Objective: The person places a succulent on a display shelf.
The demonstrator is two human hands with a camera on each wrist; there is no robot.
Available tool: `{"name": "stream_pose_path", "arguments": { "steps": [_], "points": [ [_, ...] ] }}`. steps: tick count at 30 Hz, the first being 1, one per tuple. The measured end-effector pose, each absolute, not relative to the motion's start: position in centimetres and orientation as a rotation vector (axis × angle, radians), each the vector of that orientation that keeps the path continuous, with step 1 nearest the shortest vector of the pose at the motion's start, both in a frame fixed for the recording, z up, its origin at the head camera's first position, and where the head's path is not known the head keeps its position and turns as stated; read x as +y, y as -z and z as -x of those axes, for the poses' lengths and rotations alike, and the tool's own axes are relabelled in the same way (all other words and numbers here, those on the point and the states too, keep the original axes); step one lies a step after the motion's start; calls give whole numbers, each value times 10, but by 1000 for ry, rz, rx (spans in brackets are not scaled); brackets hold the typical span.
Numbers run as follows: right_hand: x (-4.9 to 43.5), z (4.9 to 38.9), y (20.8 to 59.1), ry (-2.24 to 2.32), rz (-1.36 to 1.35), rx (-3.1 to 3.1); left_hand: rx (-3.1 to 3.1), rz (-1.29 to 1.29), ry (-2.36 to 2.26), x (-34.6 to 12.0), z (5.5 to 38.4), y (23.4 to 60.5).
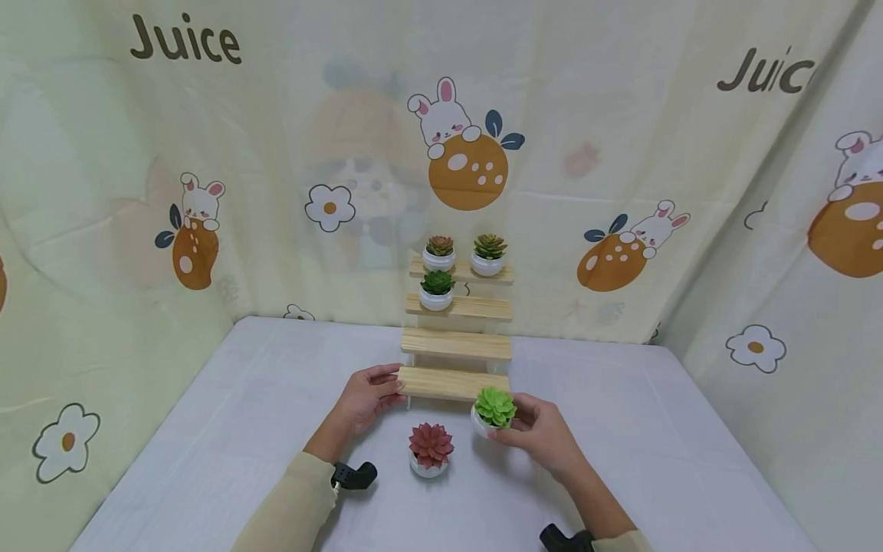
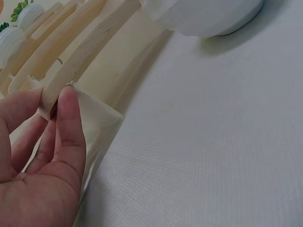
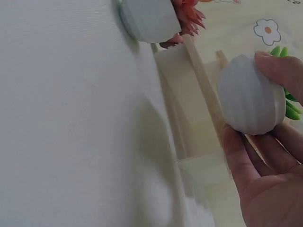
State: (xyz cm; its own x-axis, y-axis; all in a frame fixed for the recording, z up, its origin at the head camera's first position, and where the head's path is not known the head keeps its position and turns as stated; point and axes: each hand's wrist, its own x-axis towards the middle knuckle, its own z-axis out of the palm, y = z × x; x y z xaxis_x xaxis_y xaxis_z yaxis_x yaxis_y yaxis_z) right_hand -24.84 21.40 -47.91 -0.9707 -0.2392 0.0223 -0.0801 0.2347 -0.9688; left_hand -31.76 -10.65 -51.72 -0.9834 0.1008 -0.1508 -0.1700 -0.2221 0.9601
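Observation:
My left hand (image 1: pixel 367 396) pinches the left end of the lowest wooden step of a tiered plant stand (image 1: pixel 455 382); in the left wrist view the thumb and fingers close around the board's end (image 2: pixel 52 97). With my right hand (image 1: pixel 545 433) I hold a bright green potted succulent (image 1: pixel 494 406) by its white pot (image 3: pixel 251 97), raised off the table in front of the bottom step's right end. A red potted succulent (image 1: pixel 431 446) stands on the table between my forearms.
The top step holds a reddish-brown succulent (image 1: pixel 439 249) and a green-brown one (image 1: pixel 489 251). A dark green succulent (image 1: pixel 437 287) sits at the left of the step below. A white cloth covers the table (image 1: pixel 207 460); a printed curtain (image 1: pixel 276 138) hangs behind the stand.

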Motion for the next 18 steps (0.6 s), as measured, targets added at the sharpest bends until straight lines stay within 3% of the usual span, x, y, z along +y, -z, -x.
{"name": "stream_pose_path", "arguments": {
  "steps": [18],
  "points": [
    [202,266,454,1871,245,2498,1836,118,-2309,-107,315,514]
  ]
}}
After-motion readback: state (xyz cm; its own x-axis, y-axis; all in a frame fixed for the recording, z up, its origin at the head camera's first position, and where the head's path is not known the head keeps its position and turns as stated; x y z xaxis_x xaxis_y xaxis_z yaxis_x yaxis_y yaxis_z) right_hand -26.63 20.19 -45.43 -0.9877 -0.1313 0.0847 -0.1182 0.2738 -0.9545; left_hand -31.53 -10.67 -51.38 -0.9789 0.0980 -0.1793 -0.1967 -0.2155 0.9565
